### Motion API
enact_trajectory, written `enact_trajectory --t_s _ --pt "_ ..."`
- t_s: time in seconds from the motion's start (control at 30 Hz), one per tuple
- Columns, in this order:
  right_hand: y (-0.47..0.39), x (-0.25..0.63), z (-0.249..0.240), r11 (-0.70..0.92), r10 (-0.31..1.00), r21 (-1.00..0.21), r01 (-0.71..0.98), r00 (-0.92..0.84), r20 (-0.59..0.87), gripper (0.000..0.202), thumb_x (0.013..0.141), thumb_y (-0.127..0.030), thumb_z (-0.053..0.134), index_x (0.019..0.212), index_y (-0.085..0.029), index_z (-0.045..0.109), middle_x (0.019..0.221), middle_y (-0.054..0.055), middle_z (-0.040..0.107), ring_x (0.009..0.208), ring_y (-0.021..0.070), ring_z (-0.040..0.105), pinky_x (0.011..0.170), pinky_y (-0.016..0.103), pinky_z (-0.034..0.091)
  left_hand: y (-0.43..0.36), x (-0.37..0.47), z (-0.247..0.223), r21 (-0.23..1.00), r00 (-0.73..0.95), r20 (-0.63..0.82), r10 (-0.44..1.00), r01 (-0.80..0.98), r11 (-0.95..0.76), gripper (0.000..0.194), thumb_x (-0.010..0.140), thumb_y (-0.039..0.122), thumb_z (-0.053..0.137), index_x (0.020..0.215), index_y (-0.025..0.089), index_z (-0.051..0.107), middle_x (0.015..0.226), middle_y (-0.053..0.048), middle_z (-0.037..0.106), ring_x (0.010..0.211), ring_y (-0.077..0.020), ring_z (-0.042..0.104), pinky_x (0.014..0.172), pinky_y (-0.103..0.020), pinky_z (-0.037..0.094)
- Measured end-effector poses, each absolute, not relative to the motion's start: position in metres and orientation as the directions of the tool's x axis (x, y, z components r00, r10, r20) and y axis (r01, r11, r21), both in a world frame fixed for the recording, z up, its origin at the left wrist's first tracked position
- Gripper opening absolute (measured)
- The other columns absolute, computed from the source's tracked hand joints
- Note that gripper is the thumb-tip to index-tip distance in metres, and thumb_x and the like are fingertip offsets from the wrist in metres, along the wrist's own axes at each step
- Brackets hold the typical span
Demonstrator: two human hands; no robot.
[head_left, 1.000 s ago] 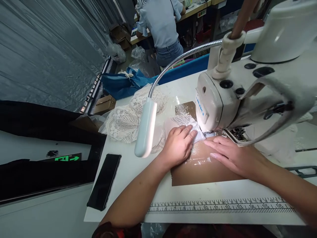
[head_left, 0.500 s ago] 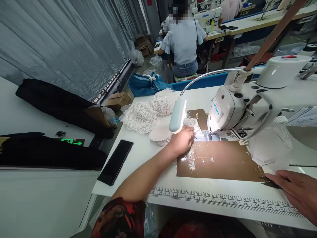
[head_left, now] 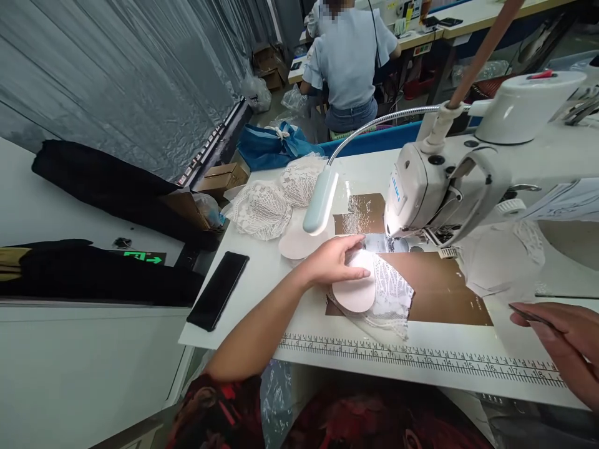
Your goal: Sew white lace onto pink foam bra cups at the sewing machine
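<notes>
My left hand (head_left: 334, 260) holds a bra cup (head_left: 355, 290) with white lace (head_left: 392, 293) spreading to its right, the thumb lying across the cup's face. The piece is in front of the white sewing machine (head_left: 412, 184), over a brown sheet (head_left: 435, 287) on the table. At the right edge, my right hand (head_left: 564, 333) is closed around dark thread snips (head_left: 531, 315), their tips pointing left. Most of the snips is hidden by the fingers.
Lace cups (head_left: 262, 209) and a plain cup (head_left: 299, 240) lie behind my left hand. A black phone (head_left: 218, 290) is at left, white pieces (head_left: 500, 259) at right. A lamp (head_left: 321, 199) hangs over the table; a ruler strip (head_left: 397, 355) runs along the front. A person (head_left: 350, 59) sits beyond.
My left hand has drawn the lace piece from beside the needle area toward the table's front, where its cup now shows. My right hand still has the snips, their blades now less visible.
</notes>
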State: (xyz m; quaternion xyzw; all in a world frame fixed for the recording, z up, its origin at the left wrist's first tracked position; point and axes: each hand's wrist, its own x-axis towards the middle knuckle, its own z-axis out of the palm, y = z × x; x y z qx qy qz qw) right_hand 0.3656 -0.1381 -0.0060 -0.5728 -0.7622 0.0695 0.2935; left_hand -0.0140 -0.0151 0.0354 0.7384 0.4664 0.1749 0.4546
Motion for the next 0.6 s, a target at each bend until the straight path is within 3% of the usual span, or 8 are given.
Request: enact_trajectory --t_s 0.13,0.2,0.3,0.47,0.6 --pt "-0.122 0.330 0.011 0.316 0.949 -0.574 0.756 -0.239 0.206 0.040 0.097 -0.033 0.047 0.134 -0.046 0.050 0.105 0.001 0.076 0.093 0.0231 0.073 0.078 0.038 0.059 -0.006 -0.006 0.024 0.906 0.526 -0.244 0.815 0.424 -0.003 0.059 0.076 0.032 0.077 0.129 0.012 0.061 0.126 -0.016 0.065 0.111 -0.0266 0.064 0.093 -0.039 0.051" --pt "-0.107 0.309 0.018 0.368 0.921 -0.626 0.688 -0.363 0.142 0.043 0.098 -0.035 0.045 0.139 -0.045 0.049 0.120 0.000 0.073 0.106 0.0234 0.070 0.086 0.037 0.059 -0.008 -0.003 0.021 0.935 0.555 -0.277 0.785 0.343 0.088 0.044 0.076 0.035 0.078 0.111 0.011 0.068 0.107 -0.011 0.070 0.094 -0.0213 0.066 0.078 -0.032 0.052" --pt "-0.081 0.281 0.023 0.362 0.879 -0.676 0.642 -0.477 0.017 0.043 0.100 -0.041 0.041 0.141 -0.038 0.053 0.139 0.000 0.062 0.125 0.0266 0.059 0.098 0.045 0.054 -0.015 -0.001 0.022 0.938 0.578 -0.340 0.742 0.266 0.223 0.032 0.075 0.038 0.079 0.089 0.011 0.069 0.082 -0.004 0.066 0.072 -0.0140 0.061 0.062 -0.025 0.047" --pt "-0.052 0.260 0.021 0.308 0.877 -0.699 0.645 -0.477 -0.054 0.043 0.095 -0.052 0.047 0.129 -0.033 0.066 0.129 0.003 0.069 0.121 0.0306 0.061 0.101 0.053 0.050 -0.022 0.000 0.024 0.939 0.626 -0.339 0.702 0.175 0.297 0.028 0.079 0.038 0.078 0.090 0.013 0.073 0.082 -0.003 0.068 0.074 -0.0121 0.061 0.067 -0.024 0.047" --pt "-0.050 0.253 0.022 0.235 0.878 -0.769 0.595 -0.469 -0.095 0.044 0.092 -0.056 0.052 0.121 -0.028 0.069 0.123 0.007 0.071 0.112 0.0293 0.066 0.096 0.047 0.052 -0.024 0.002 0.022 0.942 0.666 -0.320 0.674 0.151 0.298 0.035 0.080 0.041 0.076 0.104 0.014 0.076 0.097 -0.008 0.073 0.087 -0.0170 0.064 0.078 -0.030 0.050"
